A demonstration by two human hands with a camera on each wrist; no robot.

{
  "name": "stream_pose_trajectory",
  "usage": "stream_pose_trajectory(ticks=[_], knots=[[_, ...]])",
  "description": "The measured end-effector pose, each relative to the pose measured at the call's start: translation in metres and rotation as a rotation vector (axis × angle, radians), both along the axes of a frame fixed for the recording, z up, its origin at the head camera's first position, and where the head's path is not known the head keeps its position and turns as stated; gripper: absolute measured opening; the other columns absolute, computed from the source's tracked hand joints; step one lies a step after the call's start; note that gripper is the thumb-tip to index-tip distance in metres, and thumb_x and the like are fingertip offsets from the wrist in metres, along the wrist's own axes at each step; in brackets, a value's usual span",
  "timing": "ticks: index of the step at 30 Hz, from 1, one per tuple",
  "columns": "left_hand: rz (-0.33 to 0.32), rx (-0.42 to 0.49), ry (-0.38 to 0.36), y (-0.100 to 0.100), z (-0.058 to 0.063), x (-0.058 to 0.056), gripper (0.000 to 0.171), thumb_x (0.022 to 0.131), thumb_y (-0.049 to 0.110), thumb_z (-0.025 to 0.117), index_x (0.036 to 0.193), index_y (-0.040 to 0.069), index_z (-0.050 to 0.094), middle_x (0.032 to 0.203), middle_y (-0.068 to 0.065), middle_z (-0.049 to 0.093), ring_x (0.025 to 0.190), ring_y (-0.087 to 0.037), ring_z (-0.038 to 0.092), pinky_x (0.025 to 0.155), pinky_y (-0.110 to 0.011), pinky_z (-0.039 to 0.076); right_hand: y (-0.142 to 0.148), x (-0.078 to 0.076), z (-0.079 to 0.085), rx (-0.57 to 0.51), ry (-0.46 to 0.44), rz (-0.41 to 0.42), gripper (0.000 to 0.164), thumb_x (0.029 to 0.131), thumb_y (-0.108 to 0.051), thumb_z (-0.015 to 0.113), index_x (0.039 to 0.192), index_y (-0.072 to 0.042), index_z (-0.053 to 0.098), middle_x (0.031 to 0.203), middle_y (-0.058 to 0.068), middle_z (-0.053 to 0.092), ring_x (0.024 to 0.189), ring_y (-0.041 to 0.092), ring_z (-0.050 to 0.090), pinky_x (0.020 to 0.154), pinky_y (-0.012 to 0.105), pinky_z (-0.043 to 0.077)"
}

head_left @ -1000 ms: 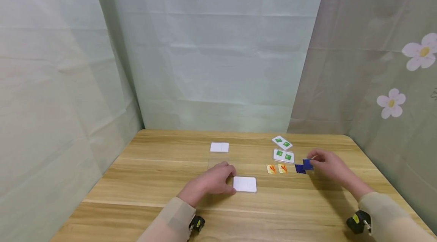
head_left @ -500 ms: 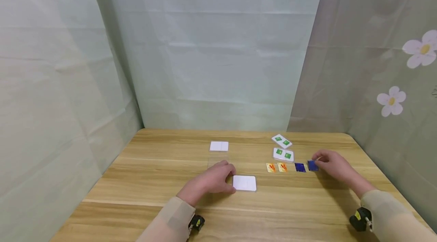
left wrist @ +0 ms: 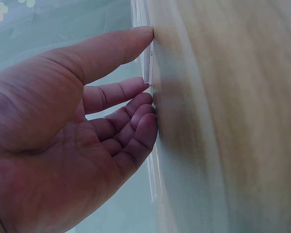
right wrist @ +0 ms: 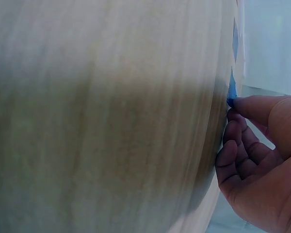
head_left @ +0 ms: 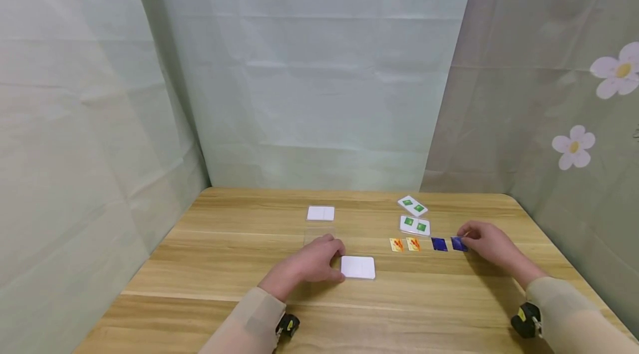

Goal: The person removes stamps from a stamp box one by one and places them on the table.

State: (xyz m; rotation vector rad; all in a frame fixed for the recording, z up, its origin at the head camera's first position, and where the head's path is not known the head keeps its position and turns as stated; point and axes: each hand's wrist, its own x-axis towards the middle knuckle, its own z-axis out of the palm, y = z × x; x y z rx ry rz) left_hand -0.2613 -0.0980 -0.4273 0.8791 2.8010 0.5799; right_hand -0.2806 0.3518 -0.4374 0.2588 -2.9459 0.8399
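Note:
My left hand [head_left: 318, 259] rests on the wooden table at the left end of a stack of white cards [head_left: 358, 268]. Its thumb and index finger span the two near corners, and in the left wrist view the stack's clear-edged end [left wrist: 148, 68] shows between them. To the right, my right hand [head_left: 486, 240] pinches the right edge of a small dark-blue square card [head_left: 459, 244]. In the right wrist view the thumb tip is on the blue card [right wrist: 232, 90], low at the table surface; the index finger is mostly hidden behind the thumb. Another blue square card [head_left: 439, 244] lies just left of it.
Two orange-and-yellow square cards [head_left: 396, 244] lie left of the blue pair. Behind them are two white cards with green squares, one straight [head_left: 415, 224], one angled [head_left: 412, 206]. A white card [head_left: 320, 213] and a clear plate [head_left: 315, 231] lie farther left. Cloth curtains [head_left: 319, 93] surround the table.
My right hand has slid the blue card rightward, off its overlap with the other blue card, so the two now lie apart in a row. The left hand has stayed put.

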Motion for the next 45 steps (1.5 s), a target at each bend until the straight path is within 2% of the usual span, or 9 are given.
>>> stream_pose_trajectory(ticks=[11,24,35,40,45], knots=[[-0.003,-0.008,0.0,0.0,0.0,0.0,0.045,0.09,0.027,0.095,0.123,0.008,0.072,0.112,0.0,0.062,0.099,-0.014,0.055,0.094,-0.033,0.053,-0.002,-0.001,-0.003,0.037,-0.011,-0.004,0.007,0.104,0.0,0.07,0.109,-0.002,0.074,0.103,0.014,0.074,0.095,0.034,0.067,0.091,0.064,0.056],[-0.004,-0.001,0.003,0.0,0.004,0.003,0.045,0.088,0.025,0.095,0.122,0.007,0.071,0.113,-0.001,0.062,0.1,-0.015,0.056,0.095,-0.035,0.054,-0.004,-0.002,-0.002,0.042,-0.043,-0.01,0.008,0.104,0.0,0.069,0.11,-0.001,0.073,0.101,0.012,0.072,0.092,0.03,0.062,0.086,0.058,0.055],[-0.024,-0.008,0.023,0.001,0.004,0.001,0.045,0.088,0.024,0.095,0.121,0.005,0.071,0.112,-0.002,0.062,0.101,-0.016,0.057,0.096,-0.035,0.054,-0.001,-0.002,-0.003,0.037,-0.032,-0.01,0.012,0.104,-0.002,0.07,0.115,0.003,0.073,0.102,0.015,0.072,0.094,0.033,0.065,0.086,0.059,0.056],[-0.024,0.021,0.008,-0.002,0.003,0.0,0.053,0.089,0.024,0.095,0.13,0.002,0.069,0.117,-0.005,0.063,0.104,-0.016,0.059,0.101,-0.037,0.055,-0.003,-0.001,0.002,0.019,-0.029,-0.022,0.018,0.106,-0.005,0.069,0.121,0.003,0.072,0.103,0.014,0.07,0.093,0.031,0.064,0.082,0.053,0.056],[-0.006,0.06,0.005,-0.008,0.004,0.0,0.062,0.09,0.024,0.094,0.14,0.001,0.067,0.126,-0.008,0.063,0.11,-0.021,0.063,0.104,-0.042,0.056,-0.012,0.002,0.009,0.006,0.021,0.002,0.021,0.105,-0.009,0.073,0.122,0.004,0.072,0.103,0.013,0.072,0.096,0.034,0.068,0.083,0.054,0.058]])
